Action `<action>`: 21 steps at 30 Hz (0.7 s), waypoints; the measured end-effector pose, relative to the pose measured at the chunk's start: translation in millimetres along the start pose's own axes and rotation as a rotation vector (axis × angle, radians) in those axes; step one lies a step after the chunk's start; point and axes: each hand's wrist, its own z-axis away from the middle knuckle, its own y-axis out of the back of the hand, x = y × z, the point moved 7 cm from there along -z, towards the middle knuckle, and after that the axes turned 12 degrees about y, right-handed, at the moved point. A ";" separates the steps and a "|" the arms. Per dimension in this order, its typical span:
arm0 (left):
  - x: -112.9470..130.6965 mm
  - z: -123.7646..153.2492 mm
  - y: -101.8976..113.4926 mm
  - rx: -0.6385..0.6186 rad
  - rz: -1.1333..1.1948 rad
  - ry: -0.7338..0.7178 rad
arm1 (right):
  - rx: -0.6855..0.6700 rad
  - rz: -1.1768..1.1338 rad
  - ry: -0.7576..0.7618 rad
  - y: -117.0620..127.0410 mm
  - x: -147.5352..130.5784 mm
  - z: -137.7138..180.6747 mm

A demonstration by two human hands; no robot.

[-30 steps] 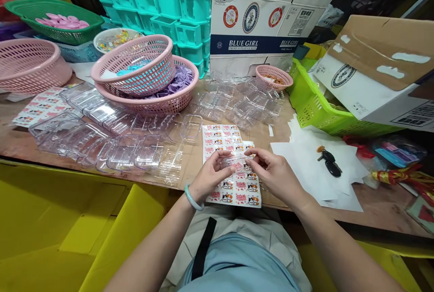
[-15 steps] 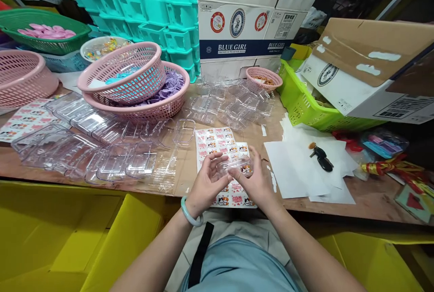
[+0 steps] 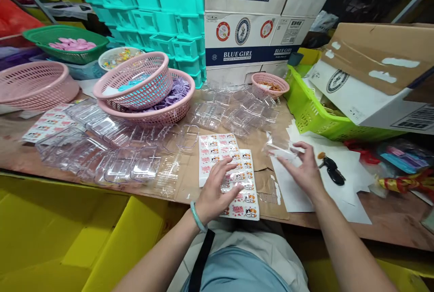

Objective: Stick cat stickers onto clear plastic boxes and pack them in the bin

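Over the sticker sheets, my left hand hovers with its fingers apart and nothing in them. The sheets carry cartoon cats and pink lettering. To the right, my right hand grips a clear plastic box between thumb and fingers, above the left edge of the white paper. Part of the box blends into the background. Many more clear plastic cases lie in overlapping rows on the left of the table. Behind the sheets is another heap of clear cases.
Pink baskets with purple and blue pieces stand at the back left. A small pink basket sits before the beer carton. Keys lie on the paper. A lime-green crate borders the right; teal crates are stacked behind.
My hands have parted. The right one has carried the clear plastic box to the right, over the white paper; the left has let go and stays above the sticker sheets. The view has shifted slightly.
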 end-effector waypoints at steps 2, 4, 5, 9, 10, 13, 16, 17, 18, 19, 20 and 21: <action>-9.7 1.1 28.3 0.256 -0.110 0.029 | 0.047 0.171 -0.050 13.9 34.2 -12.6; -24.8 1.4 59.0 0.447 -0.168 0.133 | 0.072 0.317 0.019 15.3 39.4 -18.0; -33.5 0.0 70.9 0.478 -0.183 0.204 | 0.091 0.360 0.110 10.2 28.7 -16.7; -56.2 -7.6 87.8 0.372 -0.078 0.415 | -0.178 0.193 0.579 -64.6 -61.1 19.3; -57.6 -7.8 85.7 0.338 0.007 0.440 | -0.320 0.133 0.662 -90.2 -83.5 33.9; -59.8 -2.1 70.4 0.257 0.364 0.518 | -0.495 0.023 0.745 -139.8 -126.7 64.2; -63.1 8.9 49.5 0.140 0.594 0.636 | -0.488 -0.033 0.681 -154.8 -135.6 69.3; -63.5 12.2 44.2 0.102 0.613 0.664 | -0.481 -0.048 0.662 -154.6 -135.3 68.3; -63.0 14.6 40.3 0.069 0.609 0.676 | -0.475 -0.064 0.645 -152.8 -134.7 66.6; -61.5 15.8 38.0 0.047 0.588 0.670 | -0.468 -0.081 0.630 -150.1 -134.1 64.5; -58.9 15.9 37.0 0.033 0.553 0.647 | -0.457 -0.101 0.615 -146.7 -134.0 62.1; -55.2 14.9 36.4 0.020 0.507 0.613 | -0.440 -0.127 0.601 -142.9 -134.3 59.5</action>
